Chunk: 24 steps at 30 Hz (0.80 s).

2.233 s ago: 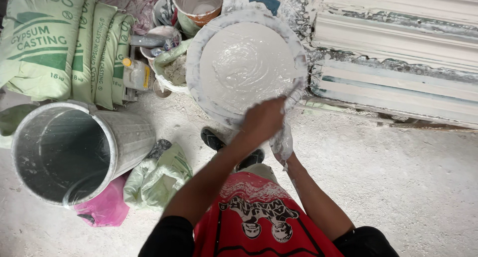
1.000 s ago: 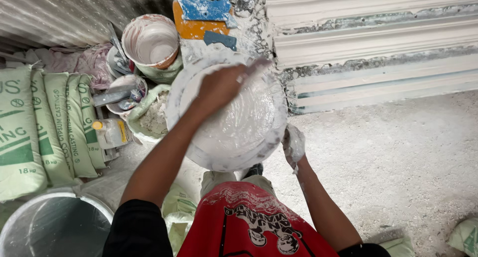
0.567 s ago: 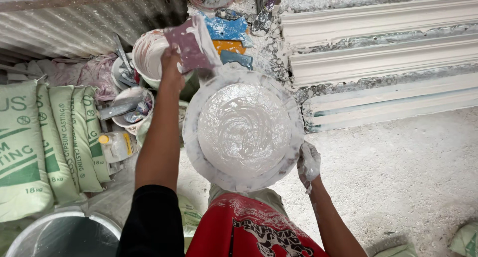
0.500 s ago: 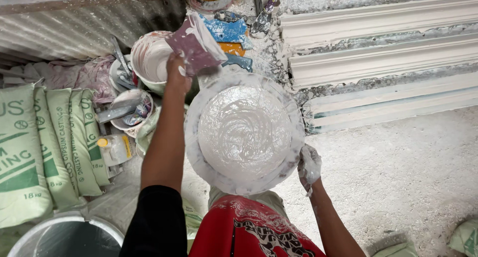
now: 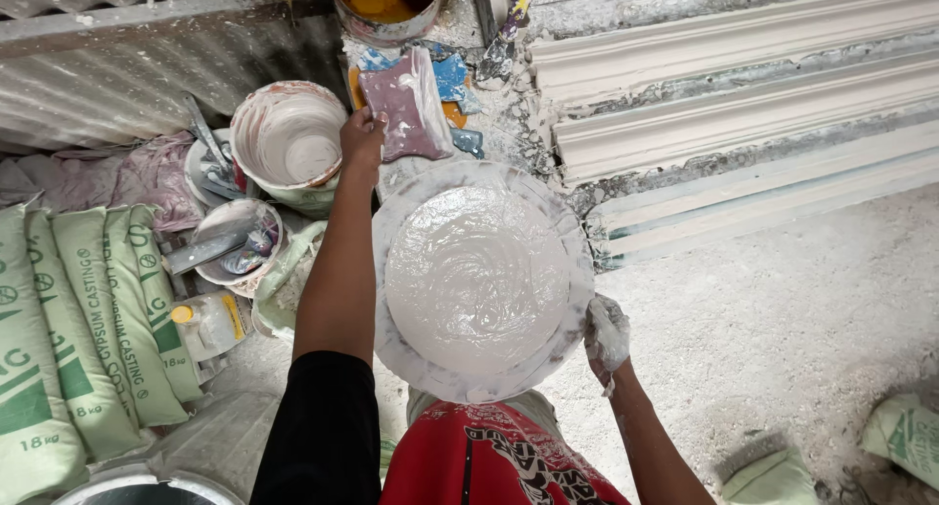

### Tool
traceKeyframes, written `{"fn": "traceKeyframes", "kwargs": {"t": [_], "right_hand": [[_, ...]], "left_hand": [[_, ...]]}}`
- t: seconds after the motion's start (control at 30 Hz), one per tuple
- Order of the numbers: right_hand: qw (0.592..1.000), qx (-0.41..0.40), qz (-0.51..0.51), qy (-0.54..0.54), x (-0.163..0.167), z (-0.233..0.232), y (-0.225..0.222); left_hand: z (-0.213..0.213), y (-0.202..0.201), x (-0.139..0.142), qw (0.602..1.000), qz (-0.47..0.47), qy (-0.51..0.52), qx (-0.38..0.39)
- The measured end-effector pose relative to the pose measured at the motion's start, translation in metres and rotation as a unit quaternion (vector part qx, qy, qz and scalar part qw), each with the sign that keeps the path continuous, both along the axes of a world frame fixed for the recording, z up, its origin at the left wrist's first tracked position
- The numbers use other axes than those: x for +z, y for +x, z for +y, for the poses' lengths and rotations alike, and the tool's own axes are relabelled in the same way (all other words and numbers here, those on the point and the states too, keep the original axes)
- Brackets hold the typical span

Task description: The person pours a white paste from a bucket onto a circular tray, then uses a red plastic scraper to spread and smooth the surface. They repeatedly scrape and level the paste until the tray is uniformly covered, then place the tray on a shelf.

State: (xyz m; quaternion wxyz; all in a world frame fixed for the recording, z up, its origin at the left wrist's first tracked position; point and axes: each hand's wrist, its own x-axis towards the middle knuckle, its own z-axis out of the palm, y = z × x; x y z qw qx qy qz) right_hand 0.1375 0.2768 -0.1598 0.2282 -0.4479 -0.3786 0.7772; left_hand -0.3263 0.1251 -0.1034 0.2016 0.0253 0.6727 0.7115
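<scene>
A round white basin (image 5: 391, 309) full of wet white plaster sits in front of me, above my red shirt. My left hand (image 5: 363, 136) reaches past its far rim and grips a flat, plaster-smeared mauve rubber mould (image 5: 411, 102). My right hand (image 5: 606, 334), coated in white plaster, rests against the basin's right rim; whether it grips the rim I cannot tell.
A plaster-coated bucket (image 5: 287, 141) stands left of the mould. Small tubs with tools (image 5: 230, 246) and green-and-white sacks (image 5: 78, 339) lie at the left. Long white cornice mouldings (image 5: 743, 85) run along the right. A yellow-filled pot (image 5: 383, 1) is at the top. Corrugated sheet (image 5: 127, 75) lies behind.
My left hand left the plaster surface, reached over the basin and took hold of the mauve mould. The view shifted left then settled; my right hand stayed at the basin's right rim.
</scene>
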Motion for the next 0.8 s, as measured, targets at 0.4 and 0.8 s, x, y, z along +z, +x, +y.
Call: {"fn": "traceKeyframes", "kwargs": {"t": [0.4, 0.8], "right_hand": [[0.997, 0.055, -0.043, -0.030, 0.011, 0.013, 0.002], [0.987, 0.143, -0.076, 0.020, 0.006, 0.027, 0.036]], "left_hand": [[-0.091, 0.082, -0.003, 0.927, 0.174, -0.298, -0.147], [-0.152, 0.181, -0.005, 0.974, -0.036, -0.202, -0.092]]}}
